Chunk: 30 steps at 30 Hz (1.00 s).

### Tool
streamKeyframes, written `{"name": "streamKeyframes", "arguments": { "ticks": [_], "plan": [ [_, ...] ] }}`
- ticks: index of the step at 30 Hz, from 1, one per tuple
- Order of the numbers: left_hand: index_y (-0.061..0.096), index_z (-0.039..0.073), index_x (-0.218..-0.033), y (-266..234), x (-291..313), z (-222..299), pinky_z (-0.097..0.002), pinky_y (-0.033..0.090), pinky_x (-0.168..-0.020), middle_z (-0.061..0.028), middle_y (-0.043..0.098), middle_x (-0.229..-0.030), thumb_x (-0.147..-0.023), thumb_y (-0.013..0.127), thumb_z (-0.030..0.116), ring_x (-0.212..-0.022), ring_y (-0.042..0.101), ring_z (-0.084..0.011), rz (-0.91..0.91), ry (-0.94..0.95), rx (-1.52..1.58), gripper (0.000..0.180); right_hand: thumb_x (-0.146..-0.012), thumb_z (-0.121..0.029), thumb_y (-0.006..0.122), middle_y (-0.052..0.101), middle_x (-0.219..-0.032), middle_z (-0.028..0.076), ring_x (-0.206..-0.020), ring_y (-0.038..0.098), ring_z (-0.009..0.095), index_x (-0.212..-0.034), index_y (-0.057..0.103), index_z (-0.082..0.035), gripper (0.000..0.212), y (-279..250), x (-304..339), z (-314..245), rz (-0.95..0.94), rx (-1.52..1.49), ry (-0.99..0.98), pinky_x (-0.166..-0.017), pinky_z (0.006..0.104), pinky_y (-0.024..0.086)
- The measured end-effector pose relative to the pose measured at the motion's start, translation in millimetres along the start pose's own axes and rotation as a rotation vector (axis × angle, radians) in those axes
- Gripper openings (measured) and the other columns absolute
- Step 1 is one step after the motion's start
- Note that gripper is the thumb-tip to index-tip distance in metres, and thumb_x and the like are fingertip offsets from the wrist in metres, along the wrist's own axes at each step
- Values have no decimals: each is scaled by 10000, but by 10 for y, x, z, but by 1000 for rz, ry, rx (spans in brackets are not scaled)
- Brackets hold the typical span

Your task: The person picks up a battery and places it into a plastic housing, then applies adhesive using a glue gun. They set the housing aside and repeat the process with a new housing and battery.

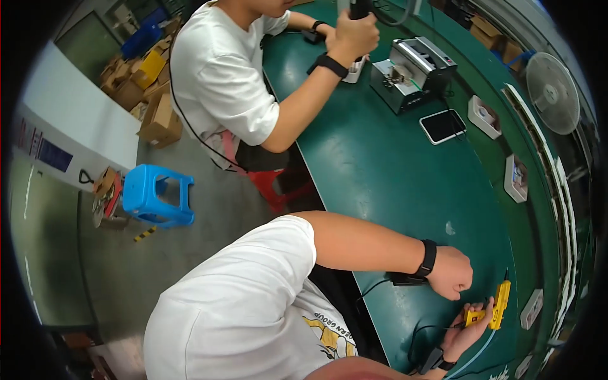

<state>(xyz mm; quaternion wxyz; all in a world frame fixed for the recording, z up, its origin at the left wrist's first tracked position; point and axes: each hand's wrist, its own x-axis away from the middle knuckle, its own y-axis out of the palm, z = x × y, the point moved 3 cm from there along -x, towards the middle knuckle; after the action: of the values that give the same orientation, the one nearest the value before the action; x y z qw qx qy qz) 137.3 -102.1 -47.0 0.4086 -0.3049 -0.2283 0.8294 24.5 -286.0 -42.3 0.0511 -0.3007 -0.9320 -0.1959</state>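
Observation:
My left hand (451,272) is curled into a fist above the green table, with a black band round the wrist. Whatever may be inside its fingers is hidden. Closer to the lower right, my right hand (467,332) grips a yellow gun-shaped tool (501,304) by its handle. The tool has a thin dark tip pointing away from me, and a pale blue tube (475,358) trails from its lower end. Its exact kind is unclear. A small gap separates my left fist from the tool. Black boxes on cords sit at both my wrists.
Another person (221,76) sits at the table's far left, hand round a black tool (361,9). Near them stand a metal bench machine (415,69) and a white-framed pad (443,126). Small white trays (485,117) line the right side. A blue stool (158,193) stands left.

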Motion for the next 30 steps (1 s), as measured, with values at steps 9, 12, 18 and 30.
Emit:
{"name": "streamKeyframes", "arguments": {
  "ticks": [9, 12, 18, 30],
  "plan": [
    [629, 106, -679, 26, -71, -31, -497, 498, -592, -88, 644, -644, -810, 708, 314, -681, 665, -356, -13, -16, 34, 258, -1105, -298, 614, 489, -840, -20, -753, 487, 75, -1410, 563, -69, 384, 45, -69, -48, 57, 51, 13, -786, 246, 477],
    [631, 107, -679, 16, -73, -82, -494, 497, -592, -89, 643, -642, -811, 707, 316, -677, 664, -355, 3, -8, 46, 259, -1115, -285, 589, 508, -871, -11, -776, 521, 87, -1433, 561, -71, 385, -55, -128, -7, 2, 35, 33, -811, 252, 515],
    [672, 120, -698, 15, -89, -66, -499, 514, -625, -81, 678, -679, -810, 727, 350, -723, 687, -343, -53, -60, 36, 262, -1119, -273, 581, 511, -871, -9, -774, 522, 82, -1434, 561, -72, 374, -24, -92, -34, 32, 47, 24, -807, 246, 511],
    [646, 118, -684, -65, -96, -108, -493, 509, -603, -87, 650, -648, -817, 705, 320, -699, 677, -349, -9, -37, 54, 249, -1108, -291, 601, 487, -827, -19, -741, 478, 76, -1396, 558, -77, 362, 140, -100, -44, 68, 58, 14, -790, 249, 467]
  ]
}}
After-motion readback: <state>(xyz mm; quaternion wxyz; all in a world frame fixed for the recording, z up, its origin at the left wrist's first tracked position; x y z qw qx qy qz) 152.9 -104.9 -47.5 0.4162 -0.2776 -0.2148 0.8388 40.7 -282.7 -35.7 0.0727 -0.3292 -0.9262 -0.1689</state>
